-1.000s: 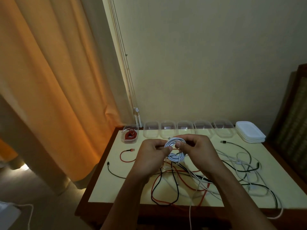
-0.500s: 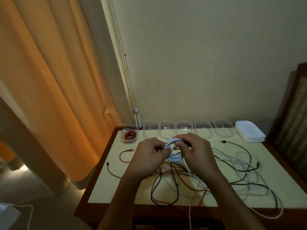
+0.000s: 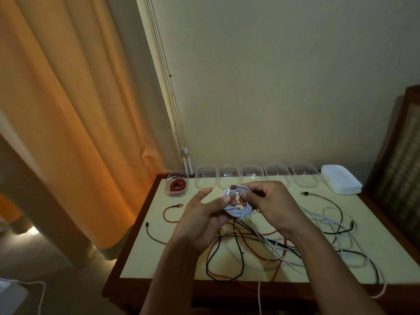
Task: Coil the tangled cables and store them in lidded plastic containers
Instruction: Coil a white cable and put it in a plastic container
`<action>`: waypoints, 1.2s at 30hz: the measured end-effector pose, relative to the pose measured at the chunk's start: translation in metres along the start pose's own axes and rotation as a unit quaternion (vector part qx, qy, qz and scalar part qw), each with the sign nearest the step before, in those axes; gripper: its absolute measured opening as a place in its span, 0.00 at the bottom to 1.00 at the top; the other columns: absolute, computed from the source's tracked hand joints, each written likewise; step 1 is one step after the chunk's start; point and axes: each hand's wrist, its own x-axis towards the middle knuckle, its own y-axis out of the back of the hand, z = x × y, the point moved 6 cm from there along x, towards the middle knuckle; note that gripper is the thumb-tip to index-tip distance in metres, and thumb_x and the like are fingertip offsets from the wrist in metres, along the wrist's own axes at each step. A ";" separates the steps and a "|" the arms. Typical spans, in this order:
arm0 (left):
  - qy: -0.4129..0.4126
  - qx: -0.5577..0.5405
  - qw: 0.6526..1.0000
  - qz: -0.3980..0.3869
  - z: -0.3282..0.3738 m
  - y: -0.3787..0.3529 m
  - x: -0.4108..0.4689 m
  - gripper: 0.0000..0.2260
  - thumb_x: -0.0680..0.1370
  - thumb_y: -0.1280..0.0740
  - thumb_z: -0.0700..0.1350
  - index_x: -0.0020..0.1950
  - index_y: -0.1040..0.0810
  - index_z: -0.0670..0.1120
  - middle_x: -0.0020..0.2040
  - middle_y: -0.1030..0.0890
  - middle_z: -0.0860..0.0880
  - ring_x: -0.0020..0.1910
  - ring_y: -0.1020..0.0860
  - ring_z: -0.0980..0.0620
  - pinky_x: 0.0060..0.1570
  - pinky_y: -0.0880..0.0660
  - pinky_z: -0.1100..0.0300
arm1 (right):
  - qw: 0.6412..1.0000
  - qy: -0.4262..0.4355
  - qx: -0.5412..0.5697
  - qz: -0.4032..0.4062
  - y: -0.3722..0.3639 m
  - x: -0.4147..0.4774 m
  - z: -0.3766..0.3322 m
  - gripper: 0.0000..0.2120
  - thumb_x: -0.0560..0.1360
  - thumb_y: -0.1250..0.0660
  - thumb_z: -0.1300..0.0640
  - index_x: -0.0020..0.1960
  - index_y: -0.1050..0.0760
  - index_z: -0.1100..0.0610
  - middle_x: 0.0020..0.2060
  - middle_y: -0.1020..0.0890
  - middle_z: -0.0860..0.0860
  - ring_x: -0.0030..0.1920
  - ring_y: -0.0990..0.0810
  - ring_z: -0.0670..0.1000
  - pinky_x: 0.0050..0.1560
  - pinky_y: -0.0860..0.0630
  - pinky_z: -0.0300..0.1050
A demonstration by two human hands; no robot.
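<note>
A white cable coil (image 3: 239, 209) hangs above the table between both hands. My left hand (image 3: 205, 214) supports it from below, thumb on its left rim and index finger stretched out. My right hand (image 3: 267, 202) pinches the coil's top right, near its plug end. Below lies a tangle of red, black and white cables (image 3: 268, 244). A clear container (image 3: 176, 185) at the back left holds a coiled red cable. Several empty clear containers (image 3: 252, 175) line the wall, and a stack of white lids (image 3: 341, 181) sits at the back right.
The cream table (image 3: 145, 258) has a dark wooden rim. One red cable end (image 3: 171, 211) and a black one (image 3: 152, 233) lie at the left. An orange curtain (image 3: 68, 110) hangs left; a dark chair (image 3: 402, 167) stands right.
My left hand has turned palm up under the coil and its index finger has stretched out. The coil sits a little lower and more to the right between my hands.
</note>
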 end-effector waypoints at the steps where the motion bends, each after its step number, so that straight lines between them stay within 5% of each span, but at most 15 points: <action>1: -0.003 -0.001 1.000 0.008 0.000 0.002 0.001 0.26 0.78 0.32 0.29 0.73 0.35 0.44 0.57 0.16 0.32 0.59 0.17 0.38 0.54 0.17 0.45 | 1.000 0.006 -0.021 -0.003 0.001 -0.002 0.000 0.09 0.79 0.30 0.60 0.49 0.15 0.47 0.40 0.13 0.44 0.41 0.15 0.43 0.44 0.20 0.38; 5: -0.034 0.131 0.991 -0.004 -0.002 -0.006 -0.003 0.23 0.77 0.30 0.30 0.69 0.30 0.47 0.54 0.14 0.37 0.55 0.15 0.41 0.49 0.17 0.54 | 0.994 0.029 -0.108 0.009 0.000 -0.005 0.003 0.08 0.79 0.30 0.58 0.52 0.14 0.47 0.39 0.14 0.40 0.41 0.17 0.38 0.42 0.27 0.33; 11: -0.203 0.345 0.913 0.075 0.010 -0.010 -0.008 0.08 0.80 0.29 0.42 0.58 0.19 0.49 0.45 0.13 0.50 0.46 0.14 0.53 0.50 0.18 0.56 | 0.994 0.016 -0.104 0.002 0.001 -0.008 0.005 0.07 0.78 0.29 0.57 0.55 0.15 0.50 0.43 0.13 0.43 0.44 0.16 0.42 0.47 0.20 0.43; 16: -0.237 0.315 0.911 0.119 0.009 -0.007 -0.009 0.05 0.81 0.31 0.42 0.56 0.17 0.49 0.46 0.13 0.54 0.47 0.14 0.56 0.49 0.17 0.57 | 0.991 0.025 -0.128 -0.013 -0.001 -0.007 0.003 0.09 0.77 0.28 0.59 0.56 0.16 0.49 0.43 0.14 0.41 0.46 0.18 0.39 0.46 0.24 0.31; 20: -0.206 0.194 0.948 0.148 0.005 -0.003 -0.007 0.07 0.83 0.34 0.42 0.57 0.19 0.41 0.46 0.12 0.46 0.45 0.13 0.48 0.44 0.16 0.55 | 0.994 0.011 -0.105 0.039 -0.001 -0.010 0.009 0.09 0.77 0.29 0.60 0.55 0.16 0.50 0.40 0.14 0.44 0.41 0.16 0.43 0.45 0.20 0.40; 23: -0.201 0.199 0.950 0.132 0.006 -0.009 -0.005 0.07 0.83 0.34 0.41 0.57 0.20 0.40 0.46 0.12 0.45 0.44 0.13 0.47 0.41 0.16 0.58 | 0.992 -0.005 -0.090 0.091 0.000 -0.015 0.016 0.10 0.77 0.30 0.60 0.55 0.16 0.49 0.42 0.14 0.44 0.41 0.15 0.45 0.47 0.16 0.52; 28: -0.204 0.264 0.937 0.103 0.011 -0.020 -0.003 0.03 0.82 0.32 0.41 0.55 0.19 0.44 0.46 0.12 0.47 0.45 0.13 0.52 0.43 0.18 0.60 | 0.977 0.010 -0.103 0.184 0.007 -0.019 0.013 0.12 0.76 0.30 0.59 0.59 0.17 0.51 0.45 0.14 0.44 0.44 0.15 0.42 0.47 0.16 0.47; 36: -0.211 0.333 0.912 0.111 0.018 -0.019 -0.003 0.03 0.79 0.28 0.39 0.49 0.18 0.46 0.44 0.13 0.50 0.47 0.15 0.55 0.53 0.18 0.56 | 0.979 -0.056 0.152 0.120 0.000 -0.011 0.017 0.14 0.79 0.30 0.62 0.63 0.20 0.52 0.47 0.12 0.49 0.48 0.14 0.46 0.49 0.21 0.43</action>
